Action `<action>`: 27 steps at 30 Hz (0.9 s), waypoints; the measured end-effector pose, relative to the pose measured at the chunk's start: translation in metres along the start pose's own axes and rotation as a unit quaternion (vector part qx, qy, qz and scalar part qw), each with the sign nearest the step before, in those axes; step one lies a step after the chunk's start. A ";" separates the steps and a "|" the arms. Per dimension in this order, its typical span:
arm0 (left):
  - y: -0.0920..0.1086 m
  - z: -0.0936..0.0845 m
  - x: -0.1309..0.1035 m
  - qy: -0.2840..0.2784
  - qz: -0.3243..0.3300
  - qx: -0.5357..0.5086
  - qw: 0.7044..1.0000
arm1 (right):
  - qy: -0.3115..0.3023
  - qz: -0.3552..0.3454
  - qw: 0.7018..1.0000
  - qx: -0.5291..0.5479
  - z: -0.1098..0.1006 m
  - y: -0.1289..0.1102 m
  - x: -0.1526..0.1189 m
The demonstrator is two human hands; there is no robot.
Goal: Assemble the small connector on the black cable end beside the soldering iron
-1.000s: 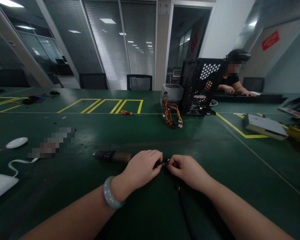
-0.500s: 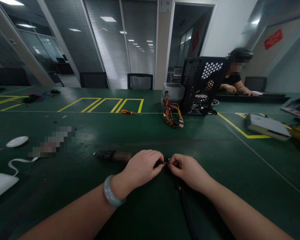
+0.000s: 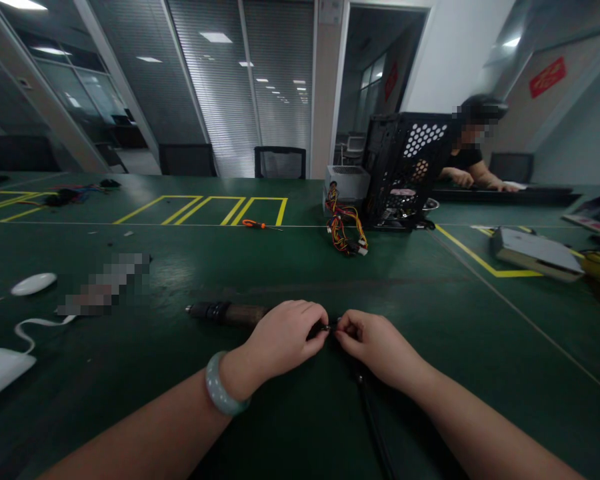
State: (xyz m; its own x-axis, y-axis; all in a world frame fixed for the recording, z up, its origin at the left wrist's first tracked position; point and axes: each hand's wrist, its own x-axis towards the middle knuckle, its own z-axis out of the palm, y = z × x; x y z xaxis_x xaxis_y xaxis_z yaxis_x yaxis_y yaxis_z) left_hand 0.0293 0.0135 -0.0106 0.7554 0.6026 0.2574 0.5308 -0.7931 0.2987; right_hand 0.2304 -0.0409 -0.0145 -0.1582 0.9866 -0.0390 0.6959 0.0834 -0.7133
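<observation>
My left hand (image 3: 289, 337), with a pale green bangle (image 3: 221, 385) at the wrist, is closed in a pinch on a small dark piece with a shiny tip (image 3: 325, 327). Behind its knuckles lies an electric screwdriver (image 3: 237, 314), its chuck pointing left; its rear end is hidden by the hand. Facing it, my right hand (image 3: 373, 339) pinches at the same spot, fingertips almost touching the left ones. What the right fingers grip is too small to make out. A black cable (image 3: 375, 420) emerges from under the right hand and runs toward me.
Farther back stand a black computer case (image 3: 405, 173) and a power supply (image 3: 347, 185) with bundled wires. An orange-handled screwdriver (image 3: 255, 224) lies mid-table. A flat metal box (image 3: 535, 253) rests at right; a white mouse (image 3: 34, 284) is at left. Across the table a person (image 3: 473, 153) works.
Both hands stay pinched together in nearly the same place. The right hand has shifted very slightly; the screwdriver and cable look almost unmoved.
</observation>
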 end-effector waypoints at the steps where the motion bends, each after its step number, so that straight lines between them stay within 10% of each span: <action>1: -0.001 0.000 0.000 -0.005 0.001 -0.002 1.000 | 0.002 -0.003 1.000 -0.004 0.001 0.000 0.000; 27: -0.002 -0.001 0.002 -0.019 0.071 0.011 0.997 | 0.014 0.006 1.000 -0.006 0.003 -0.007 -0.003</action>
State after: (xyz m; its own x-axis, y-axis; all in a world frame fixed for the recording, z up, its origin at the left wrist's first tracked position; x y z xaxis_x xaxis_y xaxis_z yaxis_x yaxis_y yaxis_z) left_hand 0.0294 0.0170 -0.0094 0.8374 0.4802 0.2609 0.4250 -0.8724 0.2416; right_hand 0.2239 -0.0452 -0.0120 -0.1305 0.9911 -0.0278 0.7061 0.0732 -0.7044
